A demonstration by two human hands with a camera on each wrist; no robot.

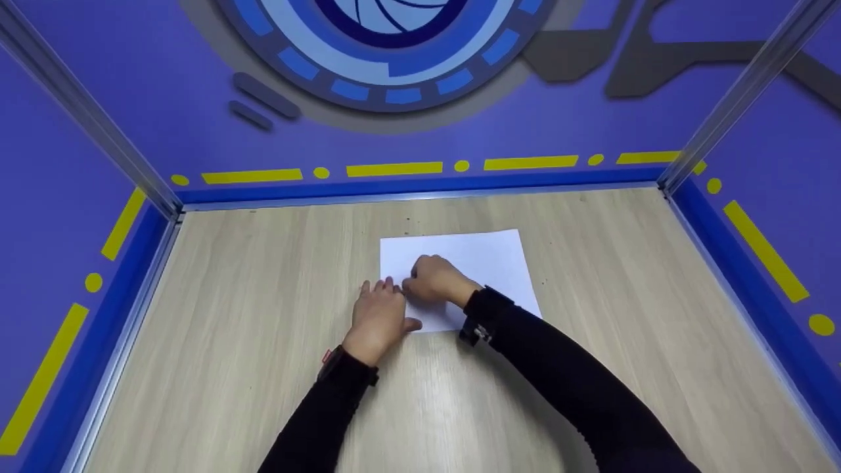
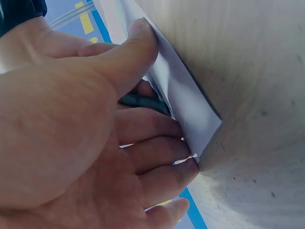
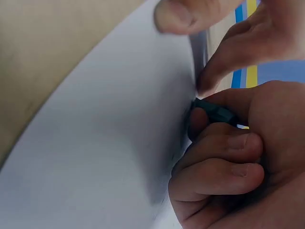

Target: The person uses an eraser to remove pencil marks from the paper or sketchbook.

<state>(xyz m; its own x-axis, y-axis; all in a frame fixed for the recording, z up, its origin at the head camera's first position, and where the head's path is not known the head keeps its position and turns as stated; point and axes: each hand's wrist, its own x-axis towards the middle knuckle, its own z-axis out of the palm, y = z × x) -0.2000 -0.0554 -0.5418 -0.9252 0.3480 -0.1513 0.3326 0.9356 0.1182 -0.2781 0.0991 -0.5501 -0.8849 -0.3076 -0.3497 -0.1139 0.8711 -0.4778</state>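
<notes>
A white sheet of paper [image 1: 489, 263] lies on the wood-grain table. My left hand [image 1: 380, 318] rests at its left edge, fingers extended and thumb out to the side. In the left wrist view, the thumb of that hand [image 2: 109, 133] lies on the paper [image 2: 190, 98], whose edge stands slightly off the table. Over the left part of the sheet, my right hand [image 1: 440, 280] grips a slim dark teal tool [image 3: 217, 112] with curled fingers. Most of this tool is hidden in the hand, so its kind cannot be told. Its end touches or nearly touches the paper near my left fingers.
The wood-grain table [image 1: 250, 295] stretches out on both sides of the sheet. Blue-purple panels with yellow markings [image 1: 394, 169] stand at the back, left and right, joined by metal corner posts [image 1: 736, 98].
</notes>
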